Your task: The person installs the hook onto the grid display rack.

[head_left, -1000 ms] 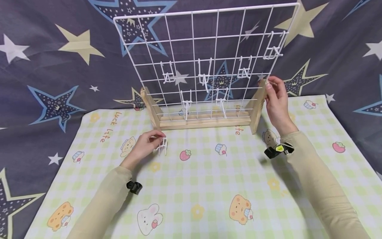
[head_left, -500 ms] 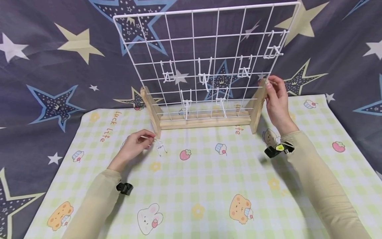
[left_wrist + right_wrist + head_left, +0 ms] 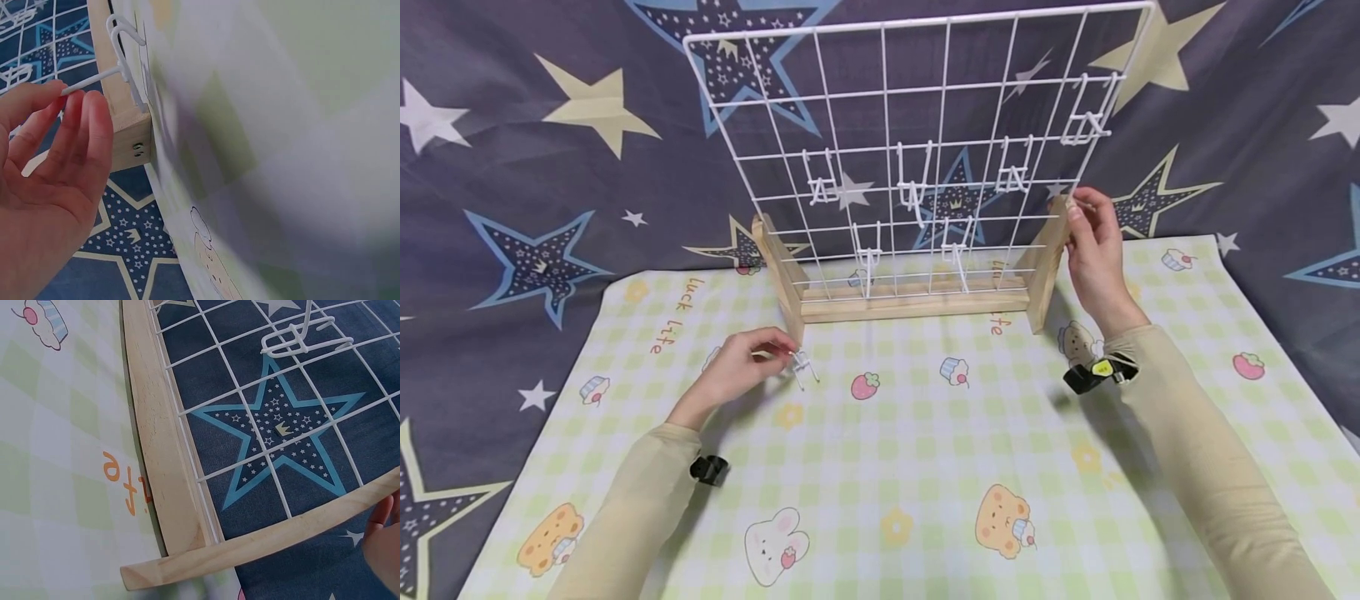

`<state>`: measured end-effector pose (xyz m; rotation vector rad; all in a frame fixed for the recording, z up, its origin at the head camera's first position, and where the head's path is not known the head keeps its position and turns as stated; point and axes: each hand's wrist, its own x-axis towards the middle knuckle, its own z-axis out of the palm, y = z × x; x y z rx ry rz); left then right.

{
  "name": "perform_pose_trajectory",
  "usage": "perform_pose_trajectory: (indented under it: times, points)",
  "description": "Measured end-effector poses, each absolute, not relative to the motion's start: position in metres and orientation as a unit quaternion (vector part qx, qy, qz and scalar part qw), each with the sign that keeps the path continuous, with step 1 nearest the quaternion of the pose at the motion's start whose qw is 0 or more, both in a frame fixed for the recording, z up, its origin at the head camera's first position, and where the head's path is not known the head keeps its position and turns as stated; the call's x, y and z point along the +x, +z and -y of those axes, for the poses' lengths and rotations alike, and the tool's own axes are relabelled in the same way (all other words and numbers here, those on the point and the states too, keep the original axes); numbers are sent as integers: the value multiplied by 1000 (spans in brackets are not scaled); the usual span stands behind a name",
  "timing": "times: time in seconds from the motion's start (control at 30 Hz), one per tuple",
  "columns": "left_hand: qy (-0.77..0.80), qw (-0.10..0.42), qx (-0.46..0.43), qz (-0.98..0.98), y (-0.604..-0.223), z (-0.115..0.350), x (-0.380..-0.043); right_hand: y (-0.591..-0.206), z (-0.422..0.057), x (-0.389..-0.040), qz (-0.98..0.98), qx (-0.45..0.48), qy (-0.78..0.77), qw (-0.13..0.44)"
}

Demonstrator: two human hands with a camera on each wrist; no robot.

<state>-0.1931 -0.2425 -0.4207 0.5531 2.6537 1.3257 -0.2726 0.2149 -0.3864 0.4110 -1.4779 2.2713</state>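
A white wire grid rack (image 3: 946, 89) stands upright in a wooden base (image 3: 917, 306) at the back of the table. Just in front of its left foot, my left hand (image 3: 730, 371) pinches a small white metal hook (image 3: 802, 365) between thumb and fingertips. In the left wrist view the hook (image 3: 124, 59) points its prongs toward the tablecloth, close to the wooden foot (image 3: 132, 134). My right hand (image 3: 1097, 262) holds the top of the right wooden side support (image 3: 1047, 275); in the right wrist view only part of that hand (image 3: 384, 547) shows.
Several similar white hooks hang on the grid, one of them at its upper right (image 3: 1084, 125). A green-and-white checked tablecloth (image 3: 880, 450) with cartoon prints covers the table. Behind it hangs a dark curtain (image 3: 535, 192) patterned with stars.
My left hand has drawn left with the hook, whose tilt has changed, then eased slightly back right. My right hand stays at the wooden support.
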Motion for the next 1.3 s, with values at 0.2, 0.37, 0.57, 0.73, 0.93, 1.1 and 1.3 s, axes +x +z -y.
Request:
perform_pose_trajectory:
  times: [0.2, 0.37, 0.57, 0.73, 0.93, 1.1, 1.3]
  points:
    - [427, 36, 198, -881, -420, 239, -194, -387, -215, -273, 533, 144, 810, 197]
    - [417, 25, 210, -884, -420, 240, -193, -386, -215, -273, 534, 144, 809, 197]
    - [371, 14, 240, -897, -420, 238, -191, -386, -215, -274, 535, 140, 810, 195]
    - [296, -12, 283, -912, -417, 231, -193, -387, -216, -273, 534, 140, 811, 196]
    - [268, -2, 286, -920, -419, 225, -194, -387, -215, -272, 528, 134, 816, 194]
    - [295, -6, 256, -920, -420, 223, -192, -386, -215, -272, 526, 130, 819, 190]
    - [427, 0, 166, -889, -407, 219, -188, -385, -216, -272, 529, 134, 815, 193]
